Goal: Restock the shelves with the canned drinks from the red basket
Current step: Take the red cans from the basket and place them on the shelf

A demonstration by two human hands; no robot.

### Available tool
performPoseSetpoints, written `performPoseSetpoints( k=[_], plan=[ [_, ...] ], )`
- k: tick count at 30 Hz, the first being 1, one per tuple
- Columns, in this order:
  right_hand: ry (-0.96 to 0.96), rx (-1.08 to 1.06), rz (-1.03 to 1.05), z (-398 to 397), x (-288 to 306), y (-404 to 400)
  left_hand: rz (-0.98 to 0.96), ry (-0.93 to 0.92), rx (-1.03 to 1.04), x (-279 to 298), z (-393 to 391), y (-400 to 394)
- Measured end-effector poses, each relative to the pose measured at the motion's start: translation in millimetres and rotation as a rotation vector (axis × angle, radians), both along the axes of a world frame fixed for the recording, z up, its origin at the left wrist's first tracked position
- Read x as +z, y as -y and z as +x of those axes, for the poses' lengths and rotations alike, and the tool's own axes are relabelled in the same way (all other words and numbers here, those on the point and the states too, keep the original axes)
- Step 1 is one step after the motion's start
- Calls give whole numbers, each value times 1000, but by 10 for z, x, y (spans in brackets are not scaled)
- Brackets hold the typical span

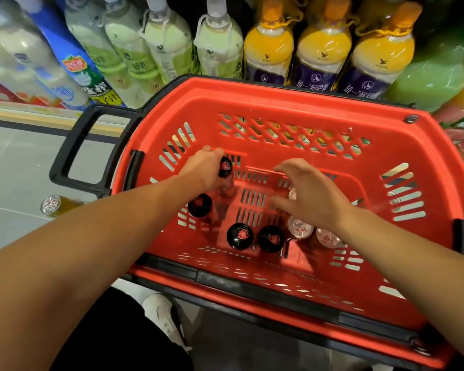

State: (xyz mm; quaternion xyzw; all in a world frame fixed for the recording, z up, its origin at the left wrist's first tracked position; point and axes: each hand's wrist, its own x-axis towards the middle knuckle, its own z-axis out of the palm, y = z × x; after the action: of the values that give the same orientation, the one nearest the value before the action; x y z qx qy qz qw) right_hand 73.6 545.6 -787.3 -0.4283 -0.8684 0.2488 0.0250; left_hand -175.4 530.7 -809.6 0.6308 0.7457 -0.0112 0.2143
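Note:
A red basket [292, 103] fills the middle of the head view, with several cans standing upright on its floor. My left hand [202, 168] grips a black-topped can [225, 167] near the basket's far left corner. Three more black-topped cans [200, 205] [239, 235] [271, 238] stand along the left and near side. My right hand [310, 194] hovers with spread fingers over silver-topped cans [300, 226] [328, 238], and it half hides a third silver-topped can [292, 193].
The basket's black handle [75, 153] sticks out to the left. One lone can [51, 205] stands on the grey floor at the left. Behind the basket, shelves hold pale green bottles [217, 46] and orange juice bottles [324, 49]. My white shoe [164, 317] is below.

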Motion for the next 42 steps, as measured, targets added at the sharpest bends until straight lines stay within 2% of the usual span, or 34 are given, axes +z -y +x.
performPoseSetpoints(
  k=[4, 7, 10, 15, 18, 24, 32, 38, 42],
  plan=[
    [-29, -11, -11, 20, 18, 37, 52, 75, -42, 258, 6, 79],
    [-27, 6, -13, 19, 26, 100, 128, 212, -12, 534, 7, 177],
    [-15, 49, -66, 6, 32, 161, 145, 425, 71, 771, 28, 280],
    [80, 185, -146, 81, 2, 241, 180, 945, 248, 1004, 74, 410],
    [153, 271, -193, 144, -82, 332, 147, 1103, 309, 1022, 58, 422],
    [204, 343, -240, 104, -229, 488, 93, 1126, 299, 906, -8, 451],
    [285, 390, -107, 56, -534, 544, 40, 1108, 320, 836, -86, 418],
    [234, 187, -202, 70, -528, 374, 30, 1092, 300, 817, -73, 404],
    [238, 170, -183, 22, -540, 356, 47, 1090, 292, 840, -53, 403]
  ],
)
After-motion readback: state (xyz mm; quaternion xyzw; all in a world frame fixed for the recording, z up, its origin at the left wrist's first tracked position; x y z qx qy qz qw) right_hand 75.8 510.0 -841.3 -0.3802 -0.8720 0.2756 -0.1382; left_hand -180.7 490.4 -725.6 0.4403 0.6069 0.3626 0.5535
